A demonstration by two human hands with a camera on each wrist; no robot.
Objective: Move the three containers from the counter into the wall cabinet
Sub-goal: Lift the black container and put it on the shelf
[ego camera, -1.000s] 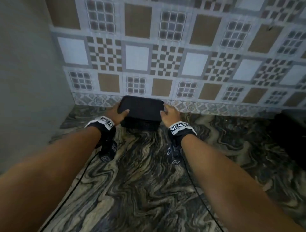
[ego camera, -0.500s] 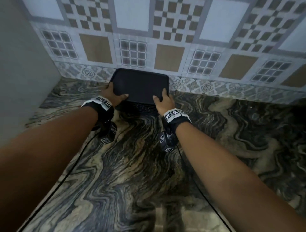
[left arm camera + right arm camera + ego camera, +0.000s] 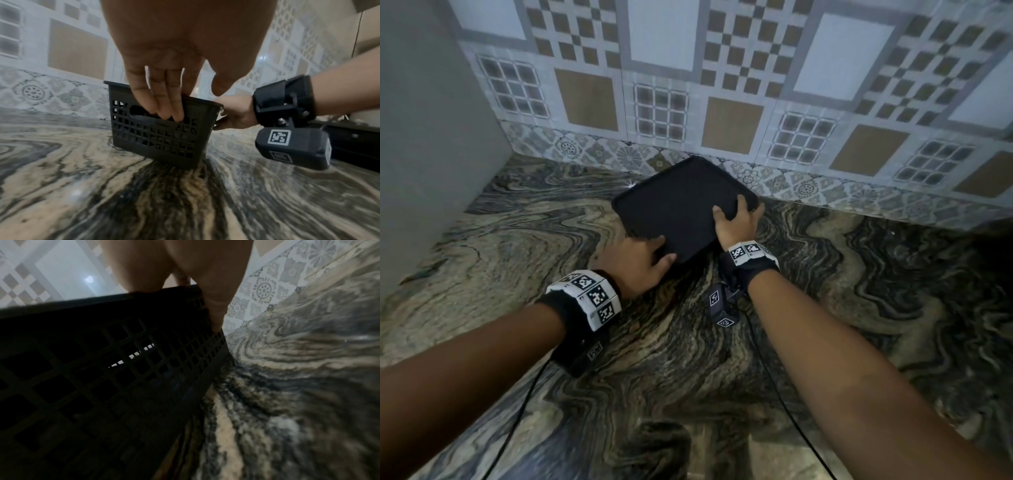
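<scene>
A black lattice basket (image 3: 681, 209) with a flat lid sits askew near the tiled back wall, one corner pointing at me. My left hand (image 3: 640, 263) holds its near corner. In the left wrist view its fingers (image 3: 164, 104) run down the end wall to the handle slot, with the thumb above the rim. My right hand (image 3: 734, 222) grips the right end, thumb on the lid and fingers wrapped over the edge. In the right wrist view the basket wall (image 3: 102, 378) fills the left side. Whether the base touches the counter (image 3: 688, 359) I cannot tell.
A grey side wall (image 3: 431, 137) closes the counter on the left, and the patterned tile wall (image 3: 722, 85) closes the back. A dark object (image 3: 349, 142) stands on the counter to the right. No cabinet or other containers are in view.
The basket has turned from square to the wall to a diagonal, its left end swinging toward me. My left hand moved nearer with that corner; my right hand stayed on the right end.
</scene>
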